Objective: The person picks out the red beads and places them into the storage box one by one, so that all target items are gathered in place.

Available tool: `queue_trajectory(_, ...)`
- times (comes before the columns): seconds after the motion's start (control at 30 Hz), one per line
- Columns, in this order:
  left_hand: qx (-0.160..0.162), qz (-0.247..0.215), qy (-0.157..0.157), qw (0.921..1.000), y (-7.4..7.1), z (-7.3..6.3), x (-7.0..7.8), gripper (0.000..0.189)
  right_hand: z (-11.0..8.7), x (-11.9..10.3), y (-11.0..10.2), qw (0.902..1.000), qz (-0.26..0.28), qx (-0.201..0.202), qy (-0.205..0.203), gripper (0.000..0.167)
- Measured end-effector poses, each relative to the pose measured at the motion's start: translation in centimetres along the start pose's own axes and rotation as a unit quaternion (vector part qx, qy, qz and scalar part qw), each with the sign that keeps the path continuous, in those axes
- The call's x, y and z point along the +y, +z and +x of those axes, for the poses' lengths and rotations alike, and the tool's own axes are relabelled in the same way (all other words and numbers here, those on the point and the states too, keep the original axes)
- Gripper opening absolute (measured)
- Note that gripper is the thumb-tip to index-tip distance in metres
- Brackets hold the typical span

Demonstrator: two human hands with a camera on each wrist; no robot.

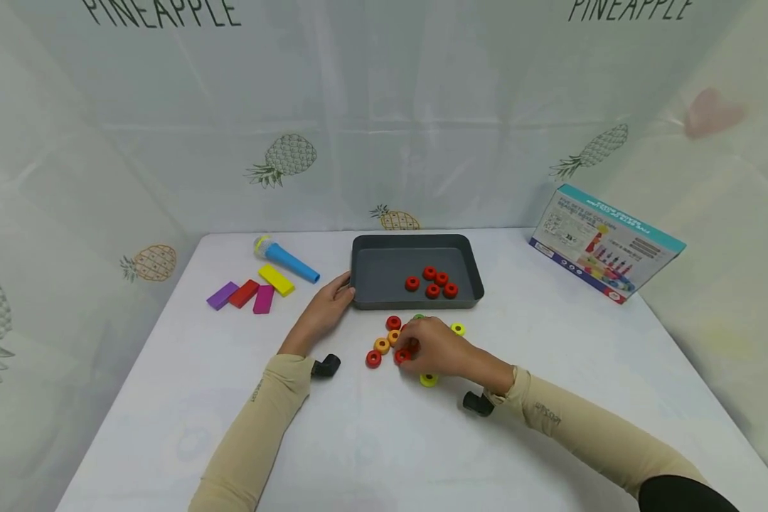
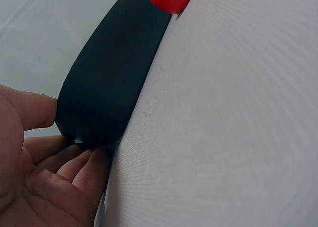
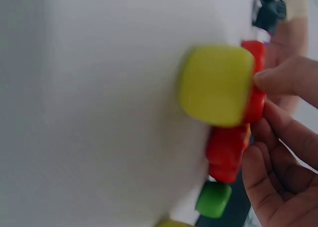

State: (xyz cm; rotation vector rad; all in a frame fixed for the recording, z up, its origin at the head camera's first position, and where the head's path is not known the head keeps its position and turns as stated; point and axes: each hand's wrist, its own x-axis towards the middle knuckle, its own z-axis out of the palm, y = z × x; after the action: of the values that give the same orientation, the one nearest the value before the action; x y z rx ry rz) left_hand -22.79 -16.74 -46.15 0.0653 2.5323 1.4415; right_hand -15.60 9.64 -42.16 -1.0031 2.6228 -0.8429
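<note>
Just in front of the dark grey tray, red, orange, yellow and green rings lie loosely grouped on the white table. My right hand is over this group, its thumb and fingers pinching a red ring. A yellow ring shows close beside that ring in the right wrist view, with a green ring lower down. My left hand grips the tray's near left corner, thumb on the wall and fingertips at its lower edge. Several red rings lie inside the tray.
Left of the tray lie a blue toy microphone and yellow, magenta, red and purple blocks. A printed toy box stands tilted at the back right. Behind the table hangs a pineapple-print curtain.
</note>
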Motion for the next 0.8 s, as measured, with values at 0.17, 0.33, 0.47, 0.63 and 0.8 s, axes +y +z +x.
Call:
queue_trajectory(0.17,0.002,-0.001,-0.004,1.0000,0.2,0.0,-0.2,0.059,0.1,0.3,-0.4,0.9999,0.002,0.016,-0.004,0.018)
queue_trajectory(0.33,0.006,-0.005,0.008,0.9999,0.2,0.1,-0.2,0.059,0.2,0.1,-1.1,0.9997,-0.004,0.022,-0.013,0.018)
queue_trajectory(0.47,0.003,-0.006,0.011,0.9999,0.1,0.0,-0.2,0.059,0.3,-0.2,-2.1,0.9997,0.006,0.022,-0.001,0.019)
queue_trajectory(0.63,0.005,-0.004,0.012,0.9999,0.0,-0.1,-0.1,0.059,1.1,0.1,-3.5,0.9991,0.006,0.041,-0.005,0.020)
queue_trajectory(0.8,0.006,-0.002,0.004,1.0000,0.0,0.1,-0.1,0.058,2.1,0.9,-5.0,0.9980,-0.007,0.063,-0.005,0.019)
